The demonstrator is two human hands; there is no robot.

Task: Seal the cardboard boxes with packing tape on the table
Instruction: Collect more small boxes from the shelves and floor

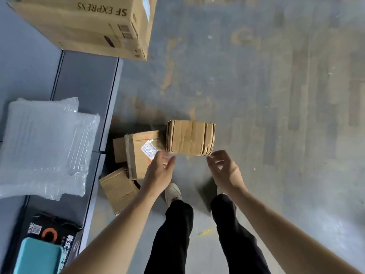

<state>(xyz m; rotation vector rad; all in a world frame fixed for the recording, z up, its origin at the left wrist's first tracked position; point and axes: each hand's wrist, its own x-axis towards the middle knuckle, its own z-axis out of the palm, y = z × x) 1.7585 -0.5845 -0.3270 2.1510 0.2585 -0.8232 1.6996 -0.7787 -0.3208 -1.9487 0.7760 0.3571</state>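
The floor point(256, 95), grey and stained, fills most of the view, and the grey desk point(87, 91) runs down the left side. At the far end of the desk a large printed box point(88, 26) is seen overhanging the desk's right edge. Nearer along that edge, a stack of clear air-cushion bags point(43, 147) is laid flat, and at the near left corner a black carton point(49, 232) with a teal case point(37, 256) on top is seen. No roll of packing tape is visible anywhere.

On the floor, just beside the desk's right edge, a small heap of boxes is found: a labelled box point(144, 153), a flatter one point(118, 188) nearer the person, and a piece behind them. A small box point(190, 137), wrapped with strips of clear tape, is seen just beyond both hands, touching or overlapping the labelled box at its left side; whether it rests on the floor or is in the air cannot be told.

The left hand point(160, 173) and the right hand point(225, 171) are both spread, fingers loosely curled, with nothing held; they sit just short of the small box's near edge without touching it.

The step in hand is judged to be the handling of an already taped box at the heap, not taping itself. If a box is to be sealed next, an unsealed one must be gripped from both sides, carried to the desk, and the tape located.
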